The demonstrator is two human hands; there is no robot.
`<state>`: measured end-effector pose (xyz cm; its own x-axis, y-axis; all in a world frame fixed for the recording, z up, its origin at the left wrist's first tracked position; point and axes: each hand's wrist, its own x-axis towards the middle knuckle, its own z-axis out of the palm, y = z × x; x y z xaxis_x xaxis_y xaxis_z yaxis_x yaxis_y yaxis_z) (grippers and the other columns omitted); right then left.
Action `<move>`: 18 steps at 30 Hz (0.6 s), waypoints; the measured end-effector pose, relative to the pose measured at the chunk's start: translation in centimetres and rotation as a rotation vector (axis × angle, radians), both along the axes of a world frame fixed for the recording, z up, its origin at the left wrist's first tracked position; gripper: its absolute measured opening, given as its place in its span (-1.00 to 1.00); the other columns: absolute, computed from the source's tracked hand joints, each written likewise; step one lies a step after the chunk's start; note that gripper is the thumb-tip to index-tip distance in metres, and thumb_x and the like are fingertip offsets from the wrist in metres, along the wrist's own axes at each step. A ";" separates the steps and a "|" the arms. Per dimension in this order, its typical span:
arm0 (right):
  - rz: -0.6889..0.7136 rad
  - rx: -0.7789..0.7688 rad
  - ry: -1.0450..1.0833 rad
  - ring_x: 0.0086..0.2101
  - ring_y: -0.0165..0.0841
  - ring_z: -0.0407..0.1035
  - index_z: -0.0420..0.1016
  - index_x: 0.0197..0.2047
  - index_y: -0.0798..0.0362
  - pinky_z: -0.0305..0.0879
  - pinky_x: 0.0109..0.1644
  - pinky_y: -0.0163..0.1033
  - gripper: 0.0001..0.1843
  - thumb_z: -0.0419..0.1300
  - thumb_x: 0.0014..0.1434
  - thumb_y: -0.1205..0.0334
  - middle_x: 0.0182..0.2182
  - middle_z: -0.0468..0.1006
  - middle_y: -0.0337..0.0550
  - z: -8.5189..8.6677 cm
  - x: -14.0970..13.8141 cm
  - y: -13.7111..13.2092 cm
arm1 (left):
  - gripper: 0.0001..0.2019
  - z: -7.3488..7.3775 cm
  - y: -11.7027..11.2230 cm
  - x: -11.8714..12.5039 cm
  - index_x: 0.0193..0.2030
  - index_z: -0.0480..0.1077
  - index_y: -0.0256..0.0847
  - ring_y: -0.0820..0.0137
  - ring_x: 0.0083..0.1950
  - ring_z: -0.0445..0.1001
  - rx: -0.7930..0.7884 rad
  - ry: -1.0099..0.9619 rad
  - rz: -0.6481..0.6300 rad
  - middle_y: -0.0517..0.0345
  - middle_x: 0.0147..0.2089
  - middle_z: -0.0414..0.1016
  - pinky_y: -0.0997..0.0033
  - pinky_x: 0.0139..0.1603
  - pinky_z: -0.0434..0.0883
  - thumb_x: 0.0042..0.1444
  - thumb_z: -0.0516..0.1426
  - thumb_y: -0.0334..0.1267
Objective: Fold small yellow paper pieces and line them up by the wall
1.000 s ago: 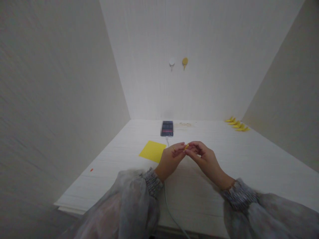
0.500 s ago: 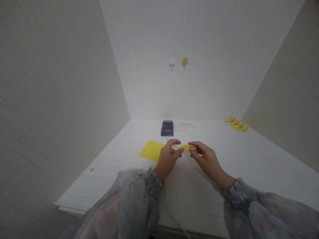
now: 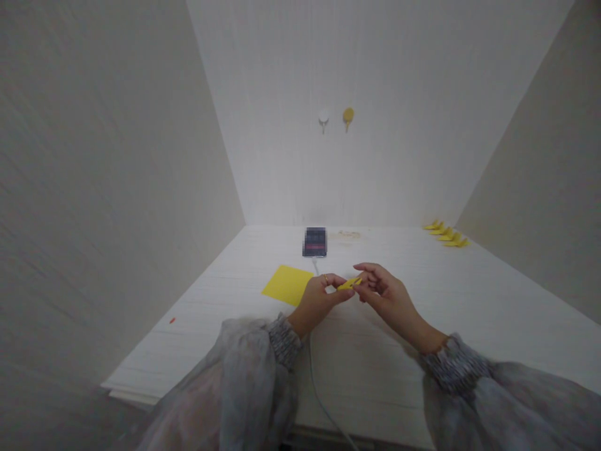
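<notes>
Between my two hands, above the white table, is a small folded piece of yellow paper [image 3: 348,284]. My left hand [image 3: 320,298] pinches its left end between thumb and fingers. At the right end, the thumb and bent fingers of my right hand [image 3: 385,294] close on the paper, while the index finger stretches out above it. A flat yellow sheet [image 3: 287,284] lies on the table just left of my left hand, its right corner partly covered by that hand.
A phone [image 3: 315,242] with a cable [image 3: 315,385] running toward me stands at the back. Several folded yellow paper pieces [image 3: 448,235] line the back right. A small red bit [image 3: 172,320] lies at left. Two hooks [image 3: 348,116] hang on the back wall of the white table [image 3: 469,300].
My left hand has closed on the folded paper and shifted slightly right. The paper now sits tilted, with a slit-like gap at its right end. My right hand has barely moved.
</notes>
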<state>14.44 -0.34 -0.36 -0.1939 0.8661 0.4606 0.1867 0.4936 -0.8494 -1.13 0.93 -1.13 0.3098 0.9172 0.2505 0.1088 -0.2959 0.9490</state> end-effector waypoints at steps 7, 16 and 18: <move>-0.015 -0.049 -0.010 -0.56 -0.45 0.31 0.34 -0.24 0.07 0.28 -0.46 -0.32 -0.82 0.06 0.06 0.23 -0.60 0.38 -0.27 0.8 0.4 -0.4 | -0.73 0.1 -0.2 0.4 -0.54 0.29 -0.32 0.60 -0.55 0.15 -0.259 -0.233 -0.103 0.27 -0.58 0.25 0.54 -0.50 0.08 -0.23 0.19 -0.12; -0.050 -0.025 -0.032 -0.57 -0.45 0.35 0.39 -0.33 0.07 0.34 -0.48 -0.33 -0.85 0.14 -0.01 0.20 -0.58 0.42 -0.25 1.1 0.5 -0.3 | -0.75 0.4 -0.5 0.4 -0.48 0.32 -0.33 0.60 -0.52 0.20 -0.280 -0.343 -0.166 0.24 -0.55 0.29 0.54 -0.46 0.11 -0.24 0.21 -0.18; -0.050 0.002 -0.069 -0.56 -0.45 0.35 0.40 -0.34 0.08 0.34 -0.47 -0.33 -0.85 0.13 0.00 0.21 -0.57 0.42 -0.24 1.2 0.6 -0.3 | -0.73 0.3 -0.5 0.5 -0.43 0.33 -0.33 0.58 -0.51 0.23 -0.286 -0.371 -0.169 0.23 -0.53 0.32 0.53 -0.44 0.13 -0.25 0.22 -0.19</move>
<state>15.02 -0.63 0.87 -0.1820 0.8745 0.4496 0.2692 0.4841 -0.8326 -0.67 0.43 -0.81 0.3980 0.9098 0.1179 -0.2790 -0.0024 0.9603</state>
